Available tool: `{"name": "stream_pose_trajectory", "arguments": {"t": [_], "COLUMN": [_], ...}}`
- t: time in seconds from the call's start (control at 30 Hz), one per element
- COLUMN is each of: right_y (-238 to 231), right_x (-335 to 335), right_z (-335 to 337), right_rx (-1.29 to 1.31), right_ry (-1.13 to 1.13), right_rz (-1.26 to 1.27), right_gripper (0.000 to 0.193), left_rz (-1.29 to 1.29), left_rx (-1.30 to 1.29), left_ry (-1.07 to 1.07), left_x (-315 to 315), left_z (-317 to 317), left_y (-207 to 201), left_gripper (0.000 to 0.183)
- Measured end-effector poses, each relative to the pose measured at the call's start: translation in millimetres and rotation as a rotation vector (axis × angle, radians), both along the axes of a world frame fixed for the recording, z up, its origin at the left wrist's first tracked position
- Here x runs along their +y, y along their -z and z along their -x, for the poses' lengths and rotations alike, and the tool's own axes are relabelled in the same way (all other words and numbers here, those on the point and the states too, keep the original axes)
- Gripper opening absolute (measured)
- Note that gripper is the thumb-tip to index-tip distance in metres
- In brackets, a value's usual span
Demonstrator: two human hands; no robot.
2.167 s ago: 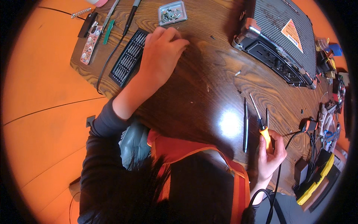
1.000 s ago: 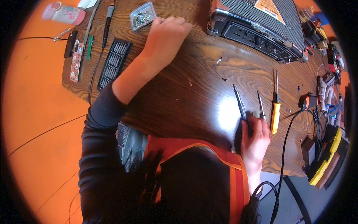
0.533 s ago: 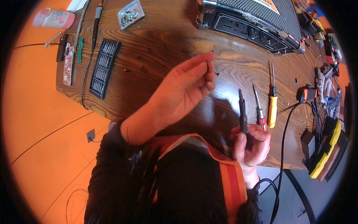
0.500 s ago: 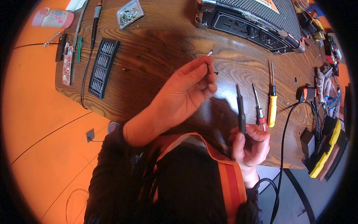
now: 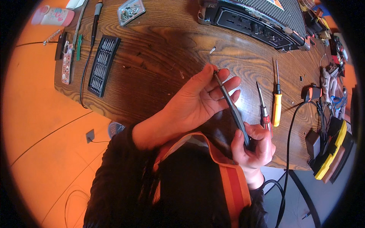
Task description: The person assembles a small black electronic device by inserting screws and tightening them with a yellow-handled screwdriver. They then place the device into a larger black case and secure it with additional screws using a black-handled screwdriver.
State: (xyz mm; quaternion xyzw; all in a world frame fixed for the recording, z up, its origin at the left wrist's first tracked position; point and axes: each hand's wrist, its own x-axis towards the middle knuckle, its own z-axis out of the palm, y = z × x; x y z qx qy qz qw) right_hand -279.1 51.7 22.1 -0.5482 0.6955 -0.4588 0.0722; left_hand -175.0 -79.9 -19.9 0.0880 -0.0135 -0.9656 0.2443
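Right hand clamped around the handle of a slim grey screwdriver, shaft slanting up and away over the table. Left hand open, palm up, fingertips pinching at the screwdriver's tip. Just right of the right hand, a red-handled screwdriver and a yellow-handled screwdriver, lying side by side.
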Motion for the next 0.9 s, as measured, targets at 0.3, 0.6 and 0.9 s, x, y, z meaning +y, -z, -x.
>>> {"name": "stream_pose_trajectory", "arguments": {"t": [0.3,0.6,0.9], "right_y": [-19,-9,20], "right_x": [4,-7,-15], "right_z": [3,-7,3], "right_rx": [-0.051,-0.632,-0.522], "right_ry": [0.04,0.011,0.252], "right_rz": [-0.081,-0.09,0.081], "right_gripper": [0.018,0.017,0.018], "left_rz": [0.502,0.21,0.329], "left_rx": [-0.271,-0.117,-0.415], "left_ry": [-0.032,-0.144,-0.03], "left_x": [-23,-20,-20], "left_z": [-9,0,39], "left_y": [-6,-19,-31], "left_gripper": [0.014,0.008,0.02]}}
